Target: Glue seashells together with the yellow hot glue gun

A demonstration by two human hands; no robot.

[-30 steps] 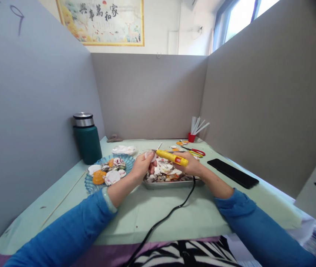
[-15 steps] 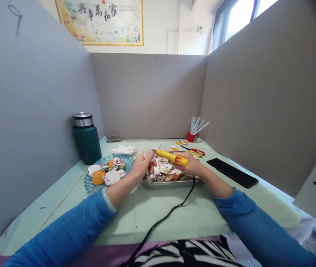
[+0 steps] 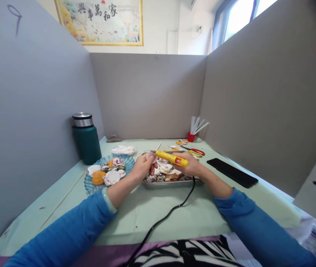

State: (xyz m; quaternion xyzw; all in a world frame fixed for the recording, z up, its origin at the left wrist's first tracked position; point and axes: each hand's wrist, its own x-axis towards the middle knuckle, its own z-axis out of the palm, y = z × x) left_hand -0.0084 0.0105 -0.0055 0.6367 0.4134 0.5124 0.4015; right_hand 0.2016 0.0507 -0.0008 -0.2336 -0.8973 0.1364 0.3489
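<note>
My left hand (image 3: 142,167) is closed, with a pale, whitish shell (image 3: 151,157) pinched between thumb and fingers. In my right hand (image 3: 191,164) is a yellow hot glue gun (image 3: 171,158); its tip points left, right by the shell. Whether tip and shell touch, I cannot tell. From the glue gun a black cord (image 3: 171,211) runs down towards my lap. Beneath both hands stands a metal tray (image 3: 171,185) heaped with white, orange and brownish shells (image 3: 165,167). A blue scalloped plate (image 3: 88,184) with more shells (image 3: 112,177) is left of my left hand.
At the left stands a green thermos (image 3: 87,142). Right of the tray lie a black phone (image 3: 232,172) and red-and-yellow-handled scissors (image 3: 196,151). A red cup (image 3: 191,137) of white sticks stands at the back. Grey partitions (image 3: 149,96) enclose the table on three sides.
The shell in my left hand has tilted slightly and dropped a touch beside the glue gun's tip. Otherwise both hands hold nearly the same place.
</note>
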